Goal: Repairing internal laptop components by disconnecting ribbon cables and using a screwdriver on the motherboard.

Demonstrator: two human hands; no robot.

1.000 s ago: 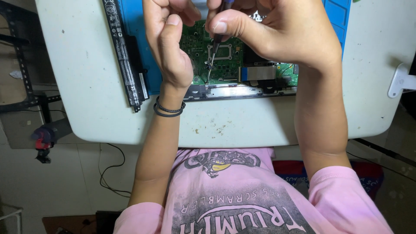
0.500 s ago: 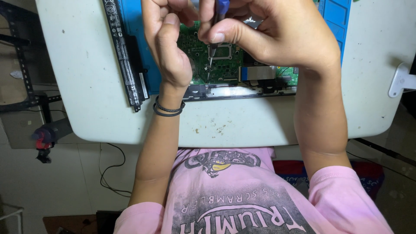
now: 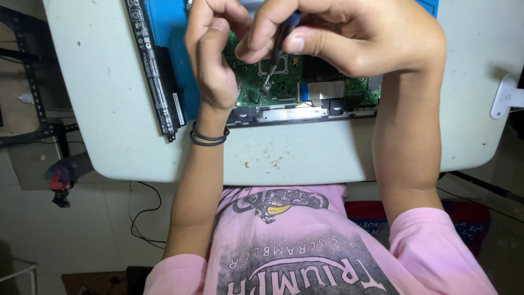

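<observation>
My right hand (image 3: 355,41) grips a small screwdriver (image 3: 277,52) with a dark handle, its metal tip pointing down onto a green circuit board (image 3: 284,84) inside an opened laptop. My left hand (image 3: 213,52) is curled beside it, fingertips meeting the screwdriver's upper part, heel resting on the board's left side. Black bands circle my left wrist (image 3: 208,136). The laptop's lower frame edge (image 3: 300,114) runs along below the board. Much of the board is hidden under both hands.
A long black battery pack (image 3: 155,68) lies on a blue mat (image 3: 177,52) left of the laptop. All sits on a pale table (image 3: 305,153). A white bracket (image 3: 506,98) sticks out at the right edge. Cables and a black metal frame are on the floor at left.
Both hands stayed over the board, and the screwdriver tip has settled lower on it. The view is closer on the hands.
</observation>
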